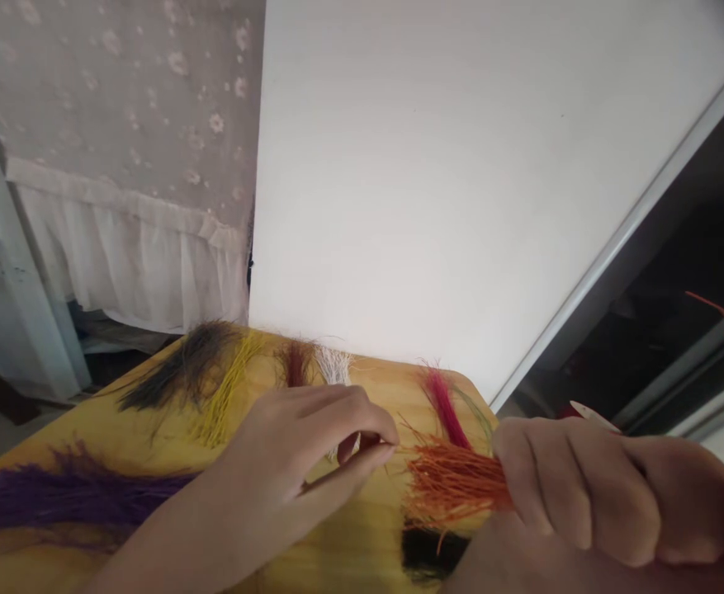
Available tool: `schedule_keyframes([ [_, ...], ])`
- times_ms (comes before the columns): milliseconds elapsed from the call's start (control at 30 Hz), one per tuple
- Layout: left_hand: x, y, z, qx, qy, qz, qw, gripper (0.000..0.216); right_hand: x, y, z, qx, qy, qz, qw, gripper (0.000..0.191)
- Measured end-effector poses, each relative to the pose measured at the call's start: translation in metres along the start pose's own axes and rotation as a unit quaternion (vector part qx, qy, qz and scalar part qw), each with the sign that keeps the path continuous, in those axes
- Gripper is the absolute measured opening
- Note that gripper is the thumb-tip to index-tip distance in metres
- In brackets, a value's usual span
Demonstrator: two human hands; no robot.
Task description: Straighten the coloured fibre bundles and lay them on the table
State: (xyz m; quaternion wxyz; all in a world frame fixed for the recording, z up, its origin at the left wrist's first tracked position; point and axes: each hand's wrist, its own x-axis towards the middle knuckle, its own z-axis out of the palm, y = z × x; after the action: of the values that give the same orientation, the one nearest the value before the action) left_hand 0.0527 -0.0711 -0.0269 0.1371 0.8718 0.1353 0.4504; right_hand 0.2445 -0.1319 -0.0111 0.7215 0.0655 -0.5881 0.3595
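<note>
pinching thumb to forefinger, the left hand (303,433) sits beside the frayed ends of the orange bundle (451,483); whether it holds a strand, i cannot tell. the right hand (609,487) tightly fists that bundle above the wooden table (343,540), near a black bundle (429,551).

Pinching on one side, clenching on the other.
Reaching in from lower left with a bare left hand (312,425), back upward — thumb and forefinger meeting at the tips. Clenching a bare right hand (609,487) at lower right — fingers curled side by side.
</note>
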Motion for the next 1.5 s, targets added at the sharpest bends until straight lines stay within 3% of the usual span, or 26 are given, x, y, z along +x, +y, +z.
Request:
schedule_keyframes([
  [133,-0.002,0.004,0.007,0.02,0.024,0.002,1.0,0.018,0.0,-0.004,0.003,-0.062,0.029,0.005,0.998,0.052],
  [300,-0.004,0.001,-0.001,0.004,0.017,-0.009,1.0,0.023,0.003,-0.003,0.006,-0.133,0.137,-0.046,0.981,0.061],
  [433,0.001,-0.032,-0.02,-0.094,0.118,-0.072,0.986,0.018,0.01,0.001,0.002,-0.186,0.244,-0.05,0.95,0.061],
  [567,0.006,-0.071,-0.036,-0.23,0.226,-0.106,0.941,0.017,0.017,0.011,-0.018,-0.169,0.358,-0.056,0.917,0.05],
  [767,0.011,-0.088,-0.039,-0.246,0.299,-0.139,0.911,0.016,0.024,0.035,-0.052,-0.059,0.494,-0.035,0.867,0.045],
  [867,0.013,-0.096,-0.041,-0.265,0.337,-0.168,0.888,0.019,0.023,0.038,-0.063,-0.05,0.51,-0.055,0.857,0.043],
  [1067,0.004,-0.126,-0.055,-0.29,0.492,-0.207,0.795,0.022,0.018,0.03,-0.068,-0.122,0.524,-0.1,0.837,0.041],
  [1233,-0.002,-0.129,-0.053,-0.272,0.592,-0.194,0.734,0.021,0.021,0.041,-0.046,-0.12,0.489,-0.061,0.862,0.041],
  [1333,0.004,-0.118,-0.039,-0.286,0.598,-0.193,0.723,0.023,0.022,0.065,-0.026,-0.088,0.457,-0.007,0.885,0.037],
  [1500,0.016,-0.087,0.0,-0.331,0.526,-0.219,0.752,0.018,0.016,0.113,-0.002,-0.076,0.373,0.161,0.91,0.028],
])
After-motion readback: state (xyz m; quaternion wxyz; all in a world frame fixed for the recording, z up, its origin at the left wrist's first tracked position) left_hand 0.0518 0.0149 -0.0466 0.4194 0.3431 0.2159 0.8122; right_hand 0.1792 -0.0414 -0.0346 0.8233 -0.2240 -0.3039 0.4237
